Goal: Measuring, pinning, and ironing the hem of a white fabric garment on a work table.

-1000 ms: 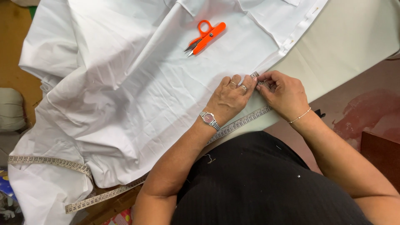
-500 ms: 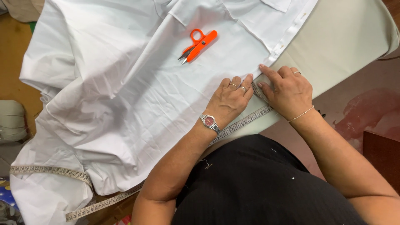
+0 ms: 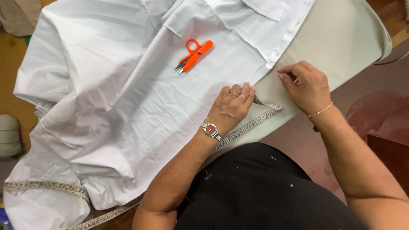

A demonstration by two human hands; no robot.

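Note:
A white shirt (image 3: pixel 128 93) lies spread over a padded beige board (image 3: pixel 341 42). My left hand (image 3: pixel 232 106), with rings and a wristwatch, presses flat on the shirt's lower edge, fingers together, over a grey measuring tape (image 3: pixel 255 123). My right hand (image 3: pixel 304 85), wearing a thin bracelet, rests on the board just right of the shirt's button placket (image 3: pixel 281 47), fingers curled with the fingertips pinched; whether it holds anything small is hidden. Orange thread snips (image 3: pixel 194 55) lie on the shirt above my left hand.
The measuring tape continues under the shirt and reappears at the lower left (image 3: pixel 47 187). A reddish-brown floor (image 3: pixel 383 115) and a dark wooden block (image 3: pixel 390 157) are to the right. A folded pale cloth (image 3: pixel 8 136) sits at the left edge.
My right hand has moved away from my left hand to the right, onto the bare board. The left hand stays pressed on the shirt's edge. The view has shifted slightly.

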